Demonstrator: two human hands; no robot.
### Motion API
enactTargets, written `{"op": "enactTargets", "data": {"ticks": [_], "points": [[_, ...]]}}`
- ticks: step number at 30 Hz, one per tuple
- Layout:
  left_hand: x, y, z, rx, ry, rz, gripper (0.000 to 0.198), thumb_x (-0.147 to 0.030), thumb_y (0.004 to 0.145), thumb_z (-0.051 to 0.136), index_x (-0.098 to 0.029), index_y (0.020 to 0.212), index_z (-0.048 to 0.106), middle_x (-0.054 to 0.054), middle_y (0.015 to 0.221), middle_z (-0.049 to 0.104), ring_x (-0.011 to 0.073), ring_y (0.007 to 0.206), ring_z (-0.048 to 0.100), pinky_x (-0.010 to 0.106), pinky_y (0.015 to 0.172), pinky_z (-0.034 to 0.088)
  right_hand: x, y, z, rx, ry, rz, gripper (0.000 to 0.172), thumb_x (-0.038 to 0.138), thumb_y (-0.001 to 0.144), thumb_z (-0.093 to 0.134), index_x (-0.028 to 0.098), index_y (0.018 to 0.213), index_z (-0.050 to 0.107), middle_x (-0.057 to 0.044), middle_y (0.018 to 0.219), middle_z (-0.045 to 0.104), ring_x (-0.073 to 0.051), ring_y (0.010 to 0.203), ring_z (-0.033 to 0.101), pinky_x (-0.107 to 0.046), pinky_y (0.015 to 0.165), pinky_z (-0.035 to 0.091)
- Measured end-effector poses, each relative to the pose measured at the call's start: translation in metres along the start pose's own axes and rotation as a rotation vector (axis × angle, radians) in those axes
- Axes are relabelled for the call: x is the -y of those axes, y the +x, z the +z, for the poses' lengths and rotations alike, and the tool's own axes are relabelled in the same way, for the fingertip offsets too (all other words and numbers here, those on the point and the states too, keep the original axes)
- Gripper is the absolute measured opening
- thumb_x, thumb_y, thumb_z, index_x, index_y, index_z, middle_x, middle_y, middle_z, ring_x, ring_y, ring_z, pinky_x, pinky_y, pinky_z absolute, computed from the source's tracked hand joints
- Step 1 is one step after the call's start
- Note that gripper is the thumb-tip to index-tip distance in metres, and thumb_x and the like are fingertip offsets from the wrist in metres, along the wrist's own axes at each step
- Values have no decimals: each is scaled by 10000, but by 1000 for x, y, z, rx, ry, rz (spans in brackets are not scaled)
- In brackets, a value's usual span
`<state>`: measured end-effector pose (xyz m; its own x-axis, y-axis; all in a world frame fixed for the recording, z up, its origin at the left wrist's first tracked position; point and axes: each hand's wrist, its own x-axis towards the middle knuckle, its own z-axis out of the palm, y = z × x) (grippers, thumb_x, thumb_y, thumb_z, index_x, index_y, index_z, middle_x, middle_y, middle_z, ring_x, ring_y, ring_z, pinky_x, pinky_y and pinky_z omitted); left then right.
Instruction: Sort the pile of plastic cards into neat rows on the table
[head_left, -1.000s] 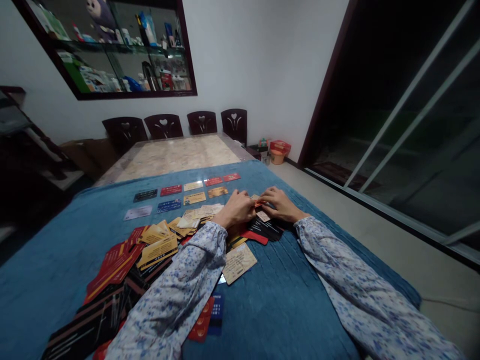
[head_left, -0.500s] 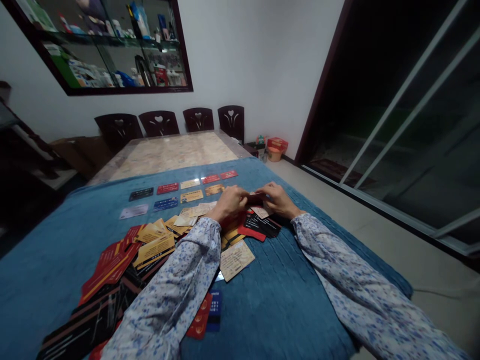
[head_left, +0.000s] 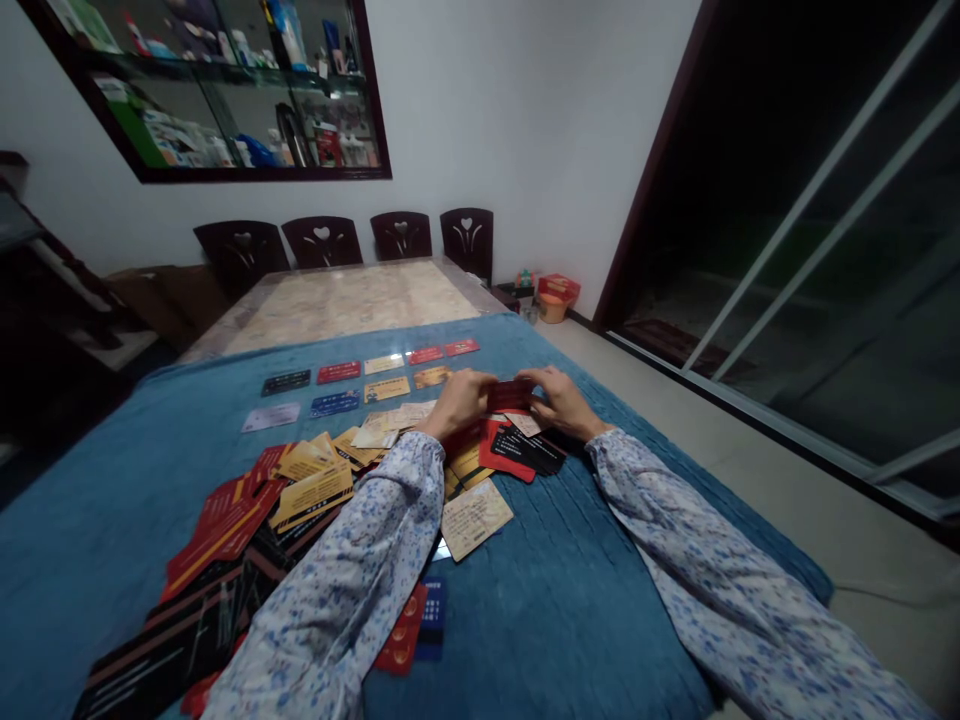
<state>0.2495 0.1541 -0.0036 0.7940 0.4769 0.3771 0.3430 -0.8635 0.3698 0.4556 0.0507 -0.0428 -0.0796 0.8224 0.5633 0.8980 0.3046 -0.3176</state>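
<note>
Between my two hands a dark red card (head_left: 511,395) stands tilted up, pinched at its left end by my left hand (head_left: 465,402) and at its right end by my right hand (head_left: 559,401). Right below it lie a cream card (head_left: 526,424), a black card (head_left: 534,449) and a red card (head_left: 498,460), overlapping. A beige card (head_left: 475,518) rests nearer to me. Left of my left hand spreads a heap with yellow cards (head_left: 315,492), red cards (head_left: 225,530) and black cards (head_left: 161,640). My left sleeve hides part of it.
Beyond the heap, cards lie in two rows, among them a blue card (head_left: 335,402) and a white card (head_left: 271,417). A blue cloth (head_left: 592,600) covers the near table; bare marble tabletop (head_left: 360,295) shows behind. Several dark chairs (head_left: 322,241) line the far side.
The dark red card between my hands has tipped up, so more of its face shows. Both hands stay almost in the same place, and the view has shifted slightly.
</note>
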Motion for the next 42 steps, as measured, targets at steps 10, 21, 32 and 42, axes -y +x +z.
{"op": "enactTargets", "data": {"ticks": [10, 21, 32, 42], "points": [[-2, -5, 5, 35, 13, -69, 450, -115, 829, 547, -185, 1239, 719, 101, 1014, 798, 229, 869, 726, 297, 821, 527, -5, -4, 7, 33, -79, 18, 515, 137, 854, 535, 221, 1355, 617, -97, 1139, 757, -253, 969, 664, -393, 890, 501], [-6, -6, 4, 59, 30, -145, 397, -83, 855, 525, -195, 1220, 635, 90, 993, 770, 233, 866, 711, 307, 799, 517, -5, -4, 7, 58, -122, 10, 455, 200, 909, 527, 201, 1358, 599, -128, 1064, 697, -286, 965, 602, -420, 862, 486], [-7, -6, 6, 124, 49, -114, 349, -125, 806, 571, -165, 1145, 646, 104, 994, 746, 243, 875, 686, 314, 764, 495, -7, -5, 6, 81, -138, -9, 547, 431, 930, 594, 175, 1413, 564, -148, 1116, 629, -308, 1019, 565, -442, 874, 471], [-7, -5, 6, 154, 107, -131, 227, -182, 839, 572, -146, 1053, 640, 131, 1025, 726, 261, 922, 667, 333, 784, 486, -16, -7, 4, 118, -173, -6, 577, 485, 927, 600, 195, 1425, 572, -163, 1155, 635, -332, 1060, 568, -473, 886, 478]]}}
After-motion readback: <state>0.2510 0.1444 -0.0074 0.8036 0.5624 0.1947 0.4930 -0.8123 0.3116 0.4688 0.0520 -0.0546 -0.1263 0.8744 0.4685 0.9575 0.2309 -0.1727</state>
